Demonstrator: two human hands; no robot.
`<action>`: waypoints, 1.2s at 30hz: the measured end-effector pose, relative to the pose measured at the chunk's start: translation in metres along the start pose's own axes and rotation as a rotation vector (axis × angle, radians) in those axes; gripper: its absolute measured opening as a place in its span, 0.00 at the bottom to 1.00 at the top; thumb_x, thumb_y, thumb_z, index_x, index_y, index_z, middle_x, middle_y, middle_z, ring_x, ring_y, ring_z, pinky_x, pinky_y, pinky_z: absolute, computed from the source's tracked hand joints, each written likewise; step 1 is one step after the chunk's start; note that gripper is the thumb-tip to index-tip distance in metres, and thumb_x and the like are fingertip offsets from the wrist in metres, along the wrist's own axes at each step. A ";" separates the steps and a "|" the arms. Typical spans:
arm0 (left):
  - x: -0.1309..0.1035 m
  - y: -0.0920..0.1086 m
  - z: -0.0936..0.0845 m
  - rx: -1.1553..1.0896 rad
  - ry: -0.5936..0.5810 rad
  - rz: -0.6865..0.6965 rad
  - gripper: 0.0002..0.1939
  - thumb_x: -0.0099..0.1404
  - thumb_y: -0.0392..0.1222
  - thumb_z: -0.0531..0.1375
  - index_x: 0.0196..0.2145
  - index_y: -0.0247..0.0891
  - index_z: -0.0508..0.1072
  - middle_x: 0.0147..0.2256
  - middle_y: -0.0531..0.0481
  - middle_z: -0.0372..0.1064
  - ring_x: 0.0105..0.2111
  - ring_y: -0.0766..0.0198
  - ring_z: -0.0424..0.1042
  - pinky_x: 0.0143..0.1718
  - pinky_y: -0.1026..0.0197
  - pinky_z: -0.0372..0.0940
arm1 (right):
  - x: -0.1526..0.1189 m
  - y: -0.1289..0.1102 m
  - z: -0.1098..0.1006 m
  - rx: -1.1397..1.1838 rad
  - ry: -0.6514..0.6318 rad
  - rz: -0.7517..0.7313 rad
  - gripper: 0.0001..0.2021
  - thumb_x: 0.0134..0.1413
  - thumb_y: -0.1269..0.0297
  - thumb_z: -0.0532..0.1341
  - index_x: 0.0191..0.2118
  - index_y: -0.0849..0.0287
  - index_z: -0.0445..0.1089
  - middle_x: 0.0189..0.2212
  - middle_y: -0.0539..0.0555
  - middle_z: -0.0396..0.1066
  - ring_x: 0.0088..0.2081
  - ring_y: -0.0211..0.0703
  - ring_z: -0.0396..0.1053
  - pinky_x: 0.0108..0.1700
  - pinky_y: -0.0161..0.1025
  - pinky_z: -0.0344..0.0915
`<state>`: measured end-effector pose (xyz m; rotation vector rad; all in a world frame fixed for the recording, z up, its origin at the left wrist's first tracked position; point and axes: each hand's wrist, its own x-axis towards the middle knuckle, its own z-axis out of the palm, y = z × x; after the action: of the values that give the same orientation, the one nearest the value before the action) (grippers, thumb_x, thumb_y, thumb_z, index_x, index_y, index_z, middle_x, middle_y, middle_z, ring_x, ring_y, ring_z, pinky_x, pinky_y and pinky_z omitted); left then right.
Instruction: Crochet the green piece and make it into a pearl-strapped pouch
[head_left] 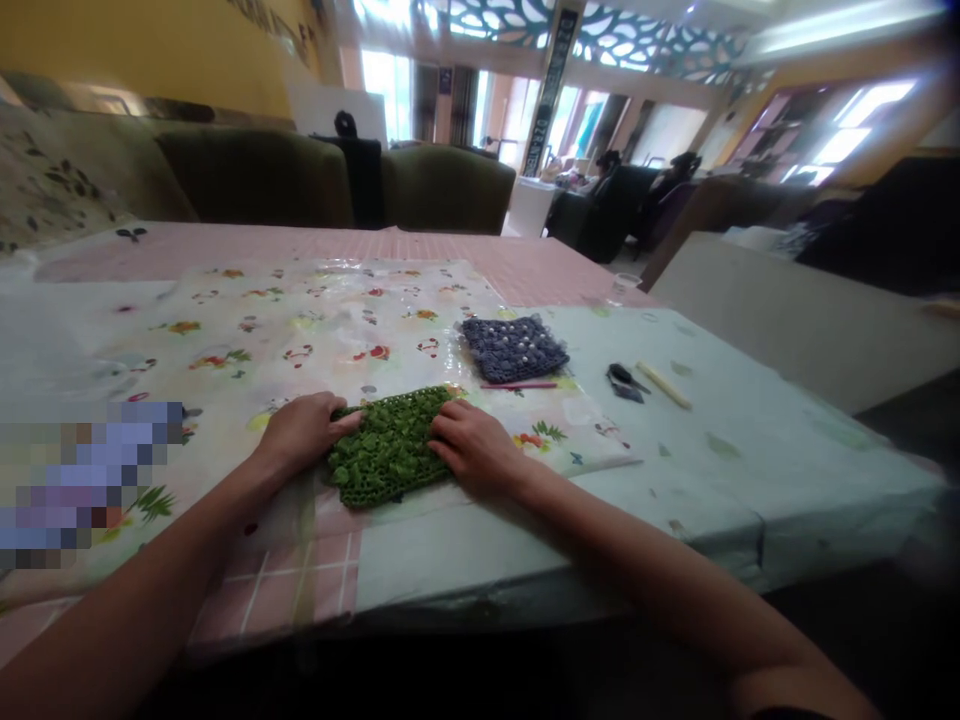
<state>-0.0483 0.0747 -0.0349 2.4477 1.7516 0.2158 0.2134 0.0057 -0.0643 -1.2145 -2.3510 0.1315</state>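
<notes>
A green crocheted piece (394, 445) with a bumpy leaf-like texture lies nearly flat on the table near its front edge. My left hand (304, 432) grips its left side, thumb resting along the upper left corner. On the opposite side my right hand (478, 448) has its fingers curled over the right edge. The undersides of both grips are hidden. Just beyond my right hand sits a dark blue-purple crocheted piece (517, 350) dotted with white beads. A thin pink crochet hook (519, 385) lies along its near edge.
Black-handled scissors (624, 382) and a pale yellow stick (664, 385) lie to the right. A clear cup (624, 288) stands near the far right edge. Fruit-patterned plastic sheeting (330, 325) covers the table's middle. A blurred-out patch hides something at left. Padded chairs (450, 190) stand behind.
</notes>
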 end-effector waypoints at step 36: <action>-0.015 0.005 0.004 0.158 0.283 0.413 0.27 0.73 0.57 0.46 0.51 0.33 0.72 0.52 0.36 0.70 0.52 0.50 0.68 0.57 0.48 0.57 | -0.025 -0.021 0.000 -0.065 -0.071 -0.390 0.10 0.66 0.62 0.55 0.36 0.59 0.70 0.37 0.56 0.69 0.40 0.44 0.63 0.45 0.40 0.63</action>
<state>-0.0475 0.0591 -0.0386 3.0035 1.3708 0.5027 0.2102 -0.0270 -0.0675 -0.7680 -2.6220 -0.0336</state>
